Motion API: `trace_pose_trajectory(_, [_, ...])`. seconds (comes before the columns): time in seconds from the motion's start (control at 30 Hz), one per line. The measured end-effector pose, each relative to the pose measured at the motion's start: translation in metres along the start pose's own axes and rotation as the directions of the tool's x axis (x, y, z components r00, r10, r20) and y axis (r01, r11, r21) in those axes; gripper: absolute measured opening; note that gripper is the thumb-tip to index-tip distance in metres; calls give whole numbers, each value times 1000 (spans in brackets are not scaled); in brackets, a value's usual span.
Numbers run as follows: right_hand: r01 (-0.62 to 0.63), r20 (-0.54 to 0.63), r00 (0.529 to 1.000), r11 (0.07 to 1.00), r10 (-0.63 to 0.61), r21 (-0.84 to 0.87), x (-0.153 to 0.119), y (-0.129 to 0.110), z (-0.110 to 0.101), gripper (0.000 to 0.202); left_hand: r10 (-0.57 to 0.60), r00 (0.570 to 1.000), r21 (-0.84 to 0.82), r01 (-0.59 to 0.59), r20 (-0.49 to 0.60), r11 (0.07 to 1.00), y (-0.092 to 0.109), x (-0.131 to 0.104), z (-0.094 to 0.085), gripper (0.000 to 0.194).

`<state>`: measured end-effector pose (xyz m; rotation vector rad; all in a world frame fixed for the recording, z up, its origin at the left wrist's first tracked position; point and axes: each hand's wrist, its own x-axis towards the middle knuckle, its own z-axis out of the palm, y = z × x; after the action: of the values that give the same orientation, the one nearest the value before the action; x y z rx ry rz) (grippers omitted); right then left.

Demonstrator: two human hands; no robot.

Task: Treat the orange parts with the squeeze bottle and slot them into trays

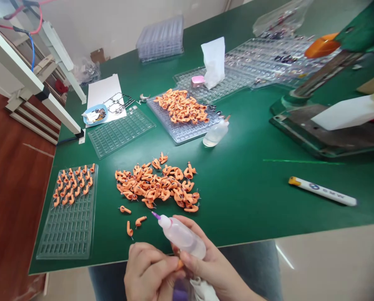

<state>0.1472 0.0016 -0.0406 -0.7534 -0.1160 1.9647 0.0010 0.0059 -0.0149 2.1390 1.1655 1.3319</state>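
Observation:
Near the table's front edge, my left hand is closed in a pinch on a small orange hook-shaped piece, mostly hidden by the fingers. My right hand is wrapped round a clear squeeze bottle with a purple nozzle, which points up and left. The right thumb also touches the orange piece. Below it shows a bit of white cloth, partly hidden. Just beyond my hands lie a heap of orange pieces with thin wire ends and a few loose ones.
A clear tray at the left holds rows of orange pieces. Farther back are another tray, a stack of trays with orange pieces, and a second squeeze bottle. At the right lie a white marker and a green press.

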Motion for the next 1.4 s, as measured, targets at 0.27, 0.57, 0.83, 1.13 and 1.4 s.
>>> trace_pose_trajectory(0.27, [288, -67, 954, 955, -293, -77, 11, -17, 11, 54, 27, 999, 84, -23, -43, 996, 4, 1, 0, 13])
trace_pose_trajectory(0.57, [475, -12, 852, 784, -523, -399, 10, -27, 17, 40, 81, 995, 174, -70, -51, 982, 2, 1, 2, 13])
trace_pose_trajectory(0.83, [665, 472, 608, 84, -639, -742, 24, -37, 25, 48, 300, 942, 365, -334, 149, 869, 8, 6, -5, 30])
trace_pose_trajectory(1.13, [576, 152, 618, 313, -771, -755, 20, -42, 23, 38, 228, 973, 277, -228, 34, 933, 7, 10, -2, 10])
trace_pose_trajectory(1.4, [612, 90, 659, 462, -747, -641, 19, -19, 39, 37, 212, 975, 144, -220, 70, 965, 7, 18, 1, 22])
